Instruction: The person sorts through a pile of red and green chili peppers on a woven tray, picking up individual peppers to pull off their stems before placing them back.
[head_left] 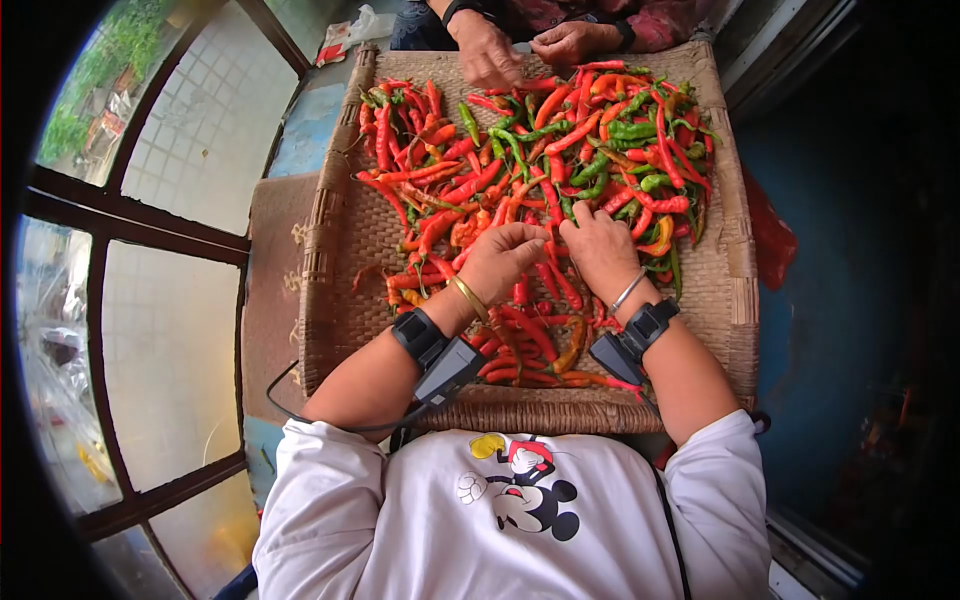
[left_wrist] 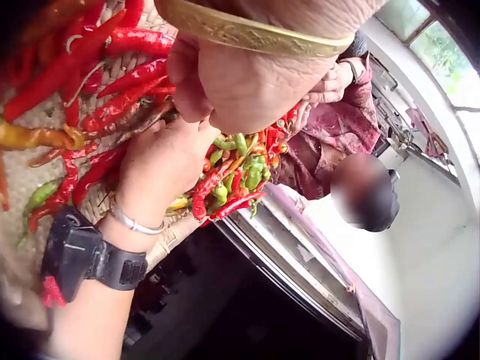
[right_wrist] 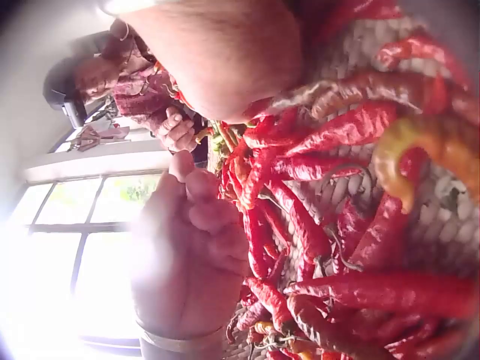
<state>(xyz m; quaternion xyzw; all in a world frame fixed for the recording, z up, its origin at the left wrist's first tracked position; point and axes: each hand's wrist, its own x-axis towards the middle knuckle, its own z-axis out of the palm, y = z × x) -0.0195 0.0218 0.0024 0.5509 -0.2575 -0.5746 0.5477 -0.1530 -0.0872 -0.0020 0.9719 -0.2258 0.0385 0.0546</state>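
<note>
Red, orange and green chilli peppers point(head_left: 400, 175) lie spread in a large woven basket tray point(head_left: 735, 250). Above its middle, my left hand point(head_left: 500, 262) has its fingers curled, with thumb and fingertips close together; the right wrist view shows those bent fingers from the palm side. Beside it, my right hand point(head_left: 603, 250) reaches down with bent fingers among the chillies. The fingertips of both hands are near each other. In the left wrist view a brownish chilli point(left_wrist: 154, 118) runs up to the right hand's fingers. I cannot tell whether either hand grips a chilli.
Across the tray, another person's hands point(head_left: 490, 55) are over its far edge, one reaching onto the chillies. A brown board point(head_left: 270, 290) lies left of the tray, next to framed windows point(head_left: 175, 300). A plastic bag point(head_left: 365, 25) sits at the far left corner.
</note>
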